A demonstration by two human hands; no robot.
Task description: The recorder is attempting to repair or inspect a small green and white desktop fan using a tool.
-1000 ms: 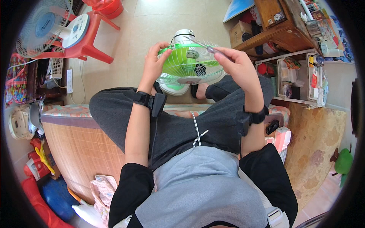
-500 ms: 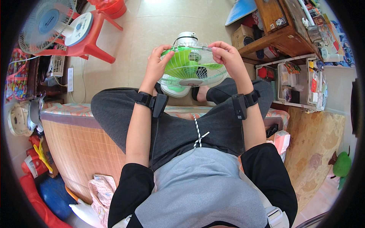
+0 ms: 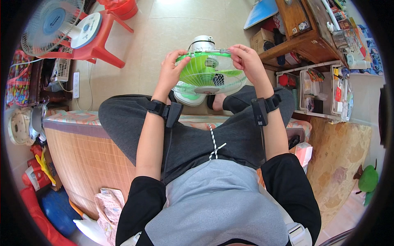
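Note:
A fan with green blades and a round wire cage (image 3: 209,84) stands in front of my knees, its white motor housing (image 3: 202,42) on the far side. My left hand (image 3: 169,67) is closed on the cage's green rim at the upper left, thumb and fingers pinching it. Across the top of the rim lies a slim grey screwdriver (image 3: 223,51), pointing left toward that hand. Its right end is between the thumb and fingers of my right hand (image 3: 246,58), which is closed in a pinch. The tip is too small to make out.
A second fan (image 3: 53,22) stands on a red plastic stool (image 3: 104,39) at the far left, near a white power strip (image 3: 76,85). To the right are a wooden cabinet (image 3: 316,35) and a white rack (image 3: 301,110). I sit on a bamboo-matted seat (image 3: 90,151).
The cage has tilted slightly, its front hub shifting a little. My right hand's fingers have shifted on the screwdriver. My left hand keeps its hold on the rim.

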